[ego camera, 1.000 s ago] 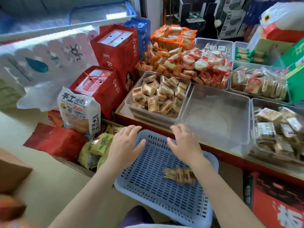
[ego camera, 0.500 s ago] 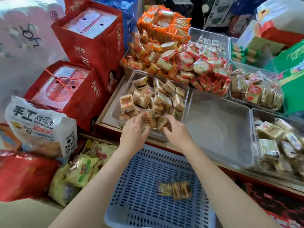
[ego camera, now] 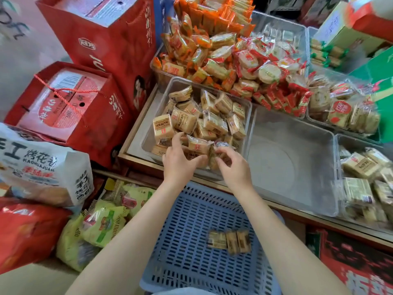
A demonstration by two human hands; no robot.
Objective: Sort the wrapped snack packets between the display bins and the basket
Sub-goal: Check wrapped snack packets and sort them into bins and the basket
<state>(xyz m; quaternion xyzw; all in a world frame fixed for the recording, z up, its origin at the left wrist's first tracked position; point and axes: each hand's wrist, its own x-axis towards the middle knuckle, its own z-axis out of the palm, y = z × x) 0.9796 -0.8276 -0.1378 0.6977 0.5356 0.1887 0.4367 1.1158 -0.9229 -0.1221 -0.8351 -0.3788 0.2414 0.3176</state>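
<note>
Your left hand (ego camera: 180, 160) and right hand (ego camera: 231, 165) are both down in the clear bin (ego camera: 247, 116) of tan snack packets (ego camera: 204, 118), fingers curled, pinching packets at its near edge. Just below your wrists sits the blue basket (ego camera: 191, 241), a few packets (ego camera: 228, 241) lying in it. To the right, an empty clear bin (ego camera: 297, 162); to the left, red gift boxes (ego camera: 72, 103).
</note>
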